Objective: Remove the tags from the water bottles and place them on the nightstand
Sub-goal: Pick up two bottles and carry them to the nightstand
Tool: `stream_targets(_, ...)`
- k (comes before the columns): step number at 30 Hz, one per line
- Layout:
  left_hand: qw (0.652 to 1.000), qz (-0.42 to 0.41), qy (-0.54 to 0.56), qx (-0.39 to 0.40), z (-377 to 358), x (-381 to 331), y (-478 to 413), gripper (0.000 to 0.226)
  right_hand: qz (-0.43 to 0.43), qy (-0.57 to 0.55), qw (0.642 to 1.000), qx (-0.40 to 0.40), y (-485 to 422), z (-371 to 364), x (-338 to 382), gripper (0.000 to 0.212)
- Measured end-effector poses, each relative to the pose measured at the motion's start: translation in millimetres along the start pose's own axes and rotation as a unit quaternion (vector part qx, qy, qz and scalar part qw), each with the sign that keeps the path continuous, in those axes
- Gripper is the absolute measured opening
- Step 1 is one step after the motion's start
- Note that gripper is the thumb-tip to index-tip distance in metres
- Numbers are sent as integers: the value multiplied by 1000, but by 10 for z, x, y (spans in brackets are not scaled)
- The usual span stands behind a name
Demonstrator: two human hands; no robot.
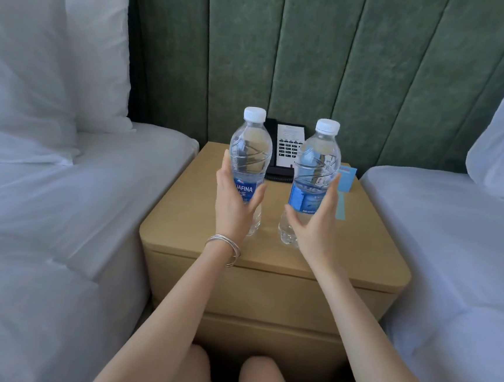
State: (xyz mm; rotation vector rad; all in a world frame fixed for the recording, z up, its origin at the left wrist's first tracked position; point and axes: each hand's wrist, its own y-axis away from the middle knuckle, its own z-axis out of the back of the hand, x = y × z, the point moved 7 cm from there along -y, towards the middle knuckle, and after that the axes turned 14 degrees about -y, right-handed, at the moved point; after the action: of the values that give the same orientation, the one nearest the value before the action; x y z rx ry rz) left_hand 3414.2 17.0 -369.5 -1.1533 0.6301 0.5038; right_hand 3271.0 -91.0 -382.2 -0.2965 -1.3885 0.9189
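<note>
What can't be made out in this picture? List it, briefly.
Phone: in the head view, left edge hidden behind the left bottle; key labels too small.
Blue card: print too small, partly covered by the right hand and right bottle.
Left bottle's label: partly covered by the left hand.
Right bottle's label: text blurred.

Two clear plastic water bottles, white caps on, blue labels. Left bottle [250,157]: near upright, label front reads "UAFINA", held at label height by left hand [233,207]. Right bottle [316,172]: cap tipped rightward, label turned side-on, held by right hand [315,223]. Bases low over nightstand tabletop [361,246]; contact unclear. Pale blue paper slips [341,209] lie flat behind right bottle
</note>
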Motion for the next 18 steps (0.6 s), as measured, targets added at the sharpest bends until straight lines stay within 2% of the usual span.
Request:
stream_targets(4,1000,-8,-4,4,-19,27,-5,82,-35,70,995,68,272,31,-130,109)
stream_targets(11,1000,4,-12,-2,-43,54,-26,83,-70,98,991,55,91,-84,-176,106)
stream_targets(14,1000,7,-7,0,-41,42,-28,84,-28,95,995,14,198,17,-87,82)
stream_targets(18,999,0,-18,39,-38,62,0,85,1,206,975,78,406,-23,-54,41)
